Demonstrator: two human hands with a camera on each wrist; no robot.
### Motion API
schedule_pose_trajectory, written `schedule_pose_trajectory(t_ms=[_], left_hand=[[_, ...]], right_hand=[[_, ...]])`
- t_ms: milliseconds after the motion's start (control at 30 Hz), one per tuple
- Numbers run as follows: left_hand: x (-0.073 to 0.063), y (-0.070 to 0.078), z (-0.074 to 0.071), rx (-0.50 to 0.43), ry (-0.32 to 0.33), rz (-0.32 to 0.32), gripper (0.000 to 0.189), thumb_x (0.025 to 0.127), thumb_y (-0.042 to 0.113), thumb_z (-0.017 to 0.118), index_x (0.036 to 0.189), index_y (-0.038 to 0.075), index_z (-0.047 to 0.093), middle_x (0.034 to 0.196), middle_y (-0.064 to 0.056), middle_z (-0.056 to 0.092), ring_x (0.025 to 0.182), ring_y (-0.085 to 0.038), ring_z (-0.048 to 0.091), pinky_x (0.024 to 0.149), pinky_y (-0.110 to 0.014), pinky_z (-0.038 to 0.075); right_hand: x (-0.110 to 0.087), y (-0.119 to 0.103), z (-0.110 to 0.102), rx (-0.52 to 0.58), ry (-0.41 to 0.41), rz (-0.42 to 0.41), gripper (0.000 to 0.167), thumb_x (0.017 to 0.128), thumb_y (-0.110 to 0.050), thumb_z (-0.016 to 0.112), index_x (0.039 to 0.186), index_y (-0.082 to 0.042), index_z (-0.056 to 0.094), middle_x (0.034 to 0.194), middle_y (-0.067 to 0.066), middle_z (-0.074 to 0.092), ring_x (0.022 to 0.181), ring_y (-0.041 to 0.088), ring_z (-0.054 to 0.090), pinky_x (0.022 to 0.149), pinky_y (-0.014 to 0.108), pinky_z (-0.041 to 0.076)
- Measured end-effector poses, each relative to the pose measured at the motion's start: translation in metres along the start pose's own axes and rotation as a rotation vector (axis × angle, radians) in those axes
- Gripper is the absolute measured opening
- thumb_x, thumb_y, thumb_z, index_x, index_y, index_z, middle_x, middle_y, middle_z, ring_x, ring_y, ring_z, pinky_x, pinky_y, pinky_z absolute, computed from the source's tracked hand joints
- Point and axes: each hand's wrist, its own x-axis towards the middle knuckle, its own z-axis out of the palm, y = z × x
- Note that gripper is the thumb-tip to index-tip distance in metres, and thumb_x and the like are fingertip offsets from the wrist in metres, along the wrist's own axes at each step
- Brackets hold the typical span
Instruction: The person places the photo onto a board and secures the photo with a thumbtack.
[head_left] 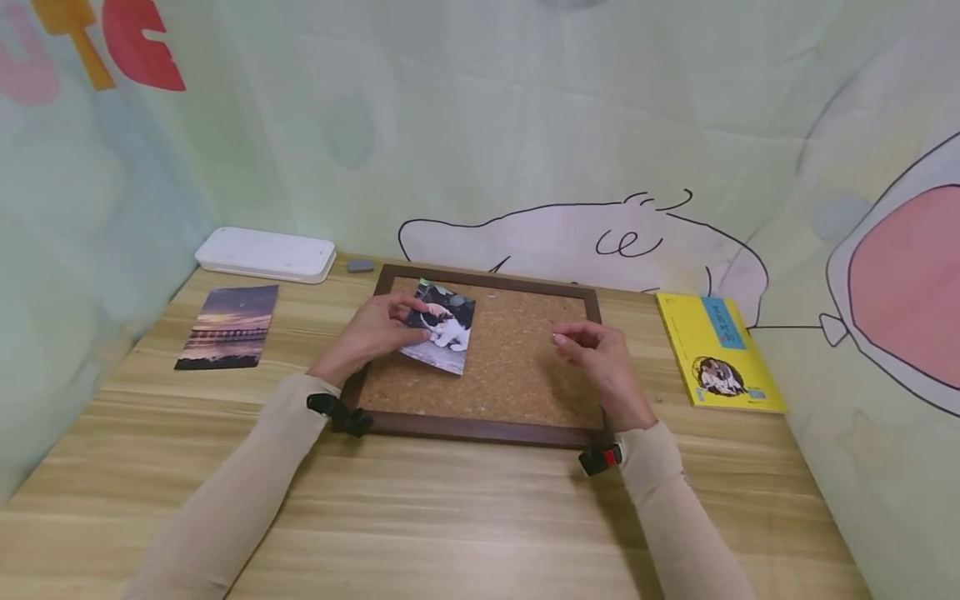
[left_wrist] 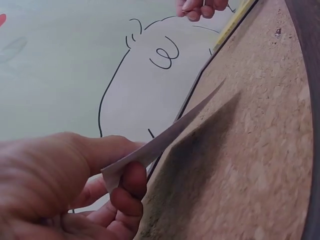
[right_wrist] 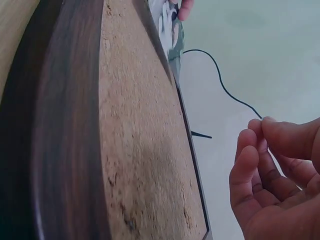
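A photo of a black-and-white cat is pinched at its left edge between the thumb and fingers of my left hand. The photo slants over the left part of the corkboard, casting a shadow on it in the left wrist view. My right hand is held above the right side of the board, thumb and index fingertips pressed together. A tiny pale thing shows at those fingertips; I cannot tell its kind.
A sunset photo lies on the table at left, below a white case. A grey eraser-like block lies behind the board's dark frame. A yellow book is at right, with a tiny clear object near it.
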Motion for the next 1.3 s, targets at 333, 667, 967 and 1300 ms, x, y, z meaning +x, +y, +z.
schedule_pose_trajectory(t_ms=[333,667,967,1300], left_hand=[[0.004,-0.004,0.015,0.153,0.010,0.022,0.046,0.088,0.022,0.087,0.129,0.006,0.071,0.111,-0.015,0.062,0.102,-0.027,0.056,0.081,-0.032,0.043],[0.003,-0.006,0.022,0.258,0.036,0.103,0.045,0.087,0.021,0.088,0.129,0.010,0.075,0.088,-0.006,0.055,0.080,-0.022,0.050,0.068,-0.032,0.036],[0.002,-0.003,0.022,0.376,0.025,0.151,0.046,0.091,0.024,0.086,0.134,0.012,0.076,0.084,-0.007,0.058,0.076,-0.021,0.049,0.067,-0.032,0.035],[0.000,-0.002,0.021,0.404,0.012,0.160,0.046,0.092,0.025,0.085,0.135,0.012,0.075,0.087,-0.009,0.059,0.088,-0.025,0.050,0.074,-0.033,0.033]], right_hand=[[0.012,-0.013,0.020,0.006,-0.039,-0.005,0.024,0.102,-0.020,0.075,0.121,-0.005,0.077,0.104,0.000,0.074,0.096,0.018,0.067,0.089,0.034,0.058],[0.030,-0.029,0.047,-0.028,-0.095,-0.027,0.017,0.102,-0.018,0.075,0.115,-0.008,0.077,0.106,0.003,0.074,0.094,0.017,0.066,0.094,0.040,0.057],[0.052,-0.041,0.071,-0.168,-0.174,-0.078,0.011,0.103,-0.019,0.073,0.110,-0.013,0.079,0.112,0.007,0.077,0.101,0.024,0.065,0.085,0.033,0.053],[0.076,-0.046,0.097,-0.226,-0.315,-0.090,0.010,0.102,-0.015,0.074,0.109,-0.012,0.080,0.106,0.005,0.073,0.096,0.019,0.060,0.081,0.030,0.051]])
